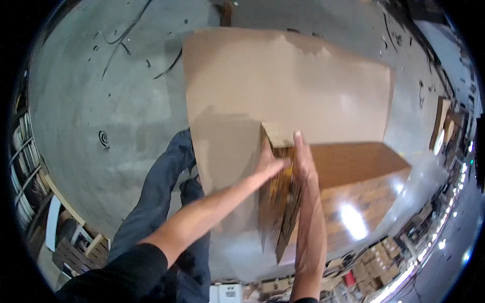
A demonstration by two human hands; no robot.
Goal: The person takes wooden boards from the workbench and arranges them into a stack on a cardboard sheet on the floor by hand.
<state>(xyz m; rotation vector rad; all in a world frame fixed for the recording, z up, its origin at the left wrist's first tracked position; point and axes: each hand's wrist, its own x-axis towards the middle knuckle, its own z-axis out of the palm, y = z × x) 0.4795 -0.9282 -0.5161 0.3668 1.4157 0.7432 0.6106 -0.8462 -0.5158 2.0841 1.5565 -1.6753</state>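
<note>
Upright wooden planks (pixel 275 202) stand in a bundle on a large brown sheet (pixel 242 76). My left hand (pixel 271 160) lies against the left side of the bundle near its top, its fingers partly hidden and blurred. On the right side of the bundle, my right hand (pixel 303 160) rests with its fingers stretched out and held flat. Beside my right hand is a stack of glossy brown boards (pixel 358 164) with light reflected on its near side. The lower part of the bundle is blurred.
Grey floor (pixel 76 111) with black strap pieces (pixel 129 30) lies to the left. Wooden pallets (pixel 76 257) are at the lower left. Cardboard boxes (pixel 376 260) stand at the lower right. A white device (pixel 226 293) is at the bottom edge.
</note>
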